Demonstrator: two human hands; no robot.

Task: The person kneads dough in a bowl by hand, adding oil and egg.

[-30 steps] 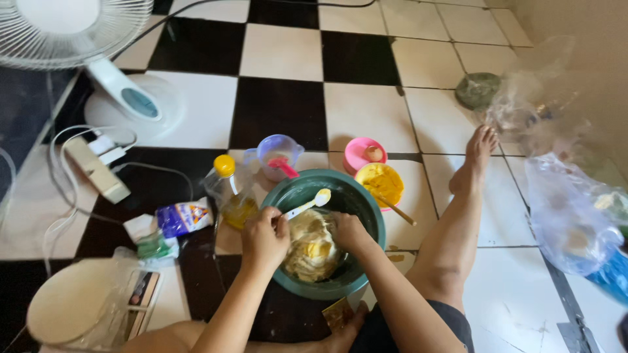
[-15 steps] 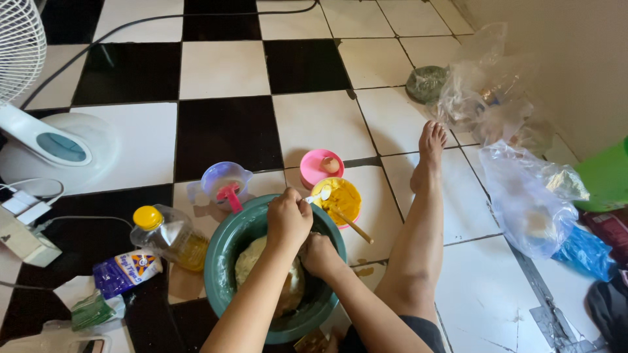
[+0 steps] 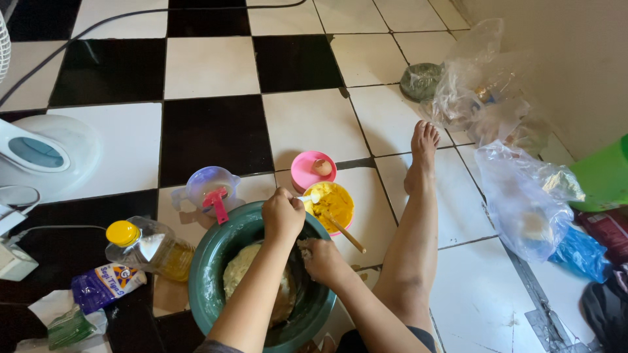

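Note:
A dark green bowl [image 3: 208, 280] sits on the checkered floor with a pale lump of dough [image 3: 239, 271] inside. My left hand [image 3: 282, 216] is closed around a white spoon [image 3: 309, 197] over the bowl's far rim, the spoon tip reaching toward a yellow bowl of yellow paste [image 3: 332, 205]. My right hand [image 3: 319, 258] rests inside the green bowl against the dough, fingers curled and smeared with dough. A wooden stick [image 3: 345, 234] leans out of the yellow bowl.
A pink bowl holding an egg [image 3: 313, 169] stands behind the yellow one. A clear measuring jug [image 3: 208, 186], an oil bottle with yellow cap [image 3: 149, 246], and a flour packet [image 3: 104, 284] lie left. My bare leg [image 3: 416, 222] stretches right. Plastic bags [image 3: 523, 189] lie against the wall; a fan base [image 3: 46, 153] stands far left.
My left hand has lifted from the dough to the bowl's far rim with the spoon, toward the yellow bowl. The view has swung right and nearer.

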